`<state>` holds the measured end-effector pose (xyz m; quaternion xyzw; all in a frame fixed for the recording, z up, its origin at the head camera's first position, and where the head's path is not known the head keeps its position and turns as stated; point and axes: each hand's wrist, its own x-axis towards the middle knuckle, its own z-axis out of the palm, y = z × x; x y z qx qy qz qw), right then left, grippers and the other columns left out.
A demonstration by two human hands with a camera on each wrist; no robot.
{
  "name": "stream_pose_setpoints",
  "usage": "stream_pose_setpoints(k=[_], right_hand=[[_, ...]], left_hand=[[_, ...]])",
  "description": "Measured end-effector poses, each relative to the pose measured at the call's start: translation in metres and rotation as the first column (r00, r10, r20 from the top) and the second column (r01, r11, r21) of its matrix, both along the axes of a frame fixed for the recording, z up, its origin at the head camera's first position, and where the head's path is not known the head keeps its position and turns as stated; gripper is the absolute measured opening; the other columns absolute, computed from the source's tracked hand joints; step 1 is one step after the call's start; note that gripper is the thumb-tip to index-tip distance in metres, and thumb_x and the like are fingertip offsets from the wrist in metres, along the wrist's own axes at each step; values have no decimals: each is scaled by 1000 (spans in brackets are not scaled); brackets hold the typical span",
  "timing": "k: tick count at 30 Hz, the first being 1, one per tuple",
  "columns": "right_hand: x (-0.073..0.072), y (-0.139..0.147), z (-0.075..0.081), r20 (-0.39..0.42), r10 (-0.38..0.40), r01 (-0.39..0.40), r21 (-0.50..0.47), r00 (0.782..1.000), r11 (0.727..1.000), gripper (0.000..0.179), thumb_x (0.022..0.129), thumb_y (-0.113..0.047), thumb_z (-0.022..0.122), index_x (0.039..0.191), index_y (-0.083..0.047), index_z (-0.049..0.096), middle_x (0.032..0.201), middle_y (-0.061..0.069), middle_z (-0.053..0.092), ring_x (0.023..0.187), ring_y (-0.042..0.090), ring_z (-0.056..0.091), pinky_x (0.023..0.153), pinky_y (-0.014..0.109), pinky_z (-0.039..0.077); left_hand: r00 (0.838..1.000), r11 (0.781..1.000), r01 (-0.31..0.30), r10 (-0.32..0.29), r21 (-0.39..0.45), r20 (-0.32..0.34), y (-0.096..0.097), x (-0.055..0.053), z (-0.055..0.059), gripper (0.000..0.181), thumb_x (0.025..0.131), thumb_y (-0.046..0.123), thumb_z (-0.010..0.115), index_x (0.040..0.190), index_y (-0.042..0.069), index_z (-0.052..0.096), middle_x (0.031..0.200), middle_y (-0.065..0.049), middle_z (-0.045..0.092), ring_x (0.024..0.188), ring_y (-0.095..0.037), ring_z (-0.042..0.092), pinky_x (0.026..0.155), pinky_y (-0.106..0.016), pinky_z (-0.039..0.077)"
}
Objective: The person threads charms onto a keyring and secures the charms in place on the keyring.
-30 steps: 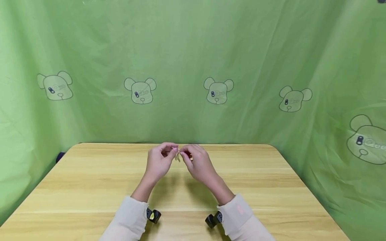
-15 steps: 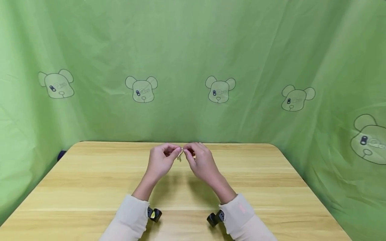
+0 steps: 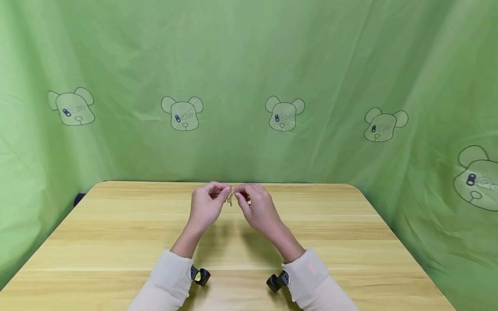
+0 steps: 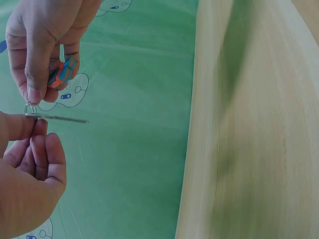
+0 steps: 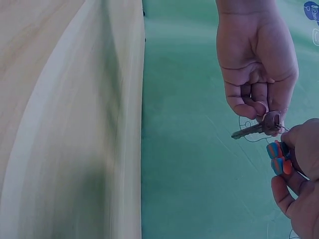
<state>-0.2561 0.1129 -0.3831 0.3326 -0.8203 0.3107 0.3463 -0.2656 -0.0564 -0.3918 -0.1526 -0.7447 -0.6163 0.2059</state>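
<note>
Both hands meet above the table's far part in the head view. My left hand (image 3: 205,206) pinches a metal key (image 5: 269,124) by its bow, between thumb and fingertips; the blade points away from the fingers. Opposite it, my right hand (image 3: 260,210) pinches a thin wire key ring (image 4: 30,107) that passes at the key's bow. An orange and blue keychain charm (image 4: 63,72) sits under the right hand's curled fingers, partly hidden by them. From the head view the key is small, hanging between the two sets of fingertips.
A wooden table (image 3: 116,242) with rounded far corners lies under the hands. Green cloth (image 3: 233,56) printed with bear heads hangs behind and at both sides. A small dark object (image 3: 79,198) shows past the table's left edge. Black wrist cameras (image 3: 200,276) stick out from the sleeves.
The hands stay together with the key between them. They shifted slightly right, then the left hand eased back a little left. The key's angle changes slightly, and the head view tilts a little.
</note>
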Motion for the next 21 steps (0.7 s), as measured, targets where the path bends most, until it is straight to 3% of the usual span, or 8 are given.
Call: stream_pose_setpoints(k=[7,21], right_hand=[[-2,1,-2,1,-15,15,-8,1000,1000,4,97,-1,67,98,-3,71,85,3,67,77,18,61,69,30,52],[-3,3,-1,-24,-10,9,-22,1000,1000,4,95,-1,69,99,-1,71,86,6,68,77,18,61,68,34,54]], left_hand=[[999,999,31,-31,31,-8,2,-2,-1,10,95,11,74,100,3,76,84,-8,75,74,-18,68,68,-25,55],[1000,1000,24,-24,-6,0,3,0,0,11,96,14,74,97,3,76,83,-7,75,73,-18,68,67,-26,55]])
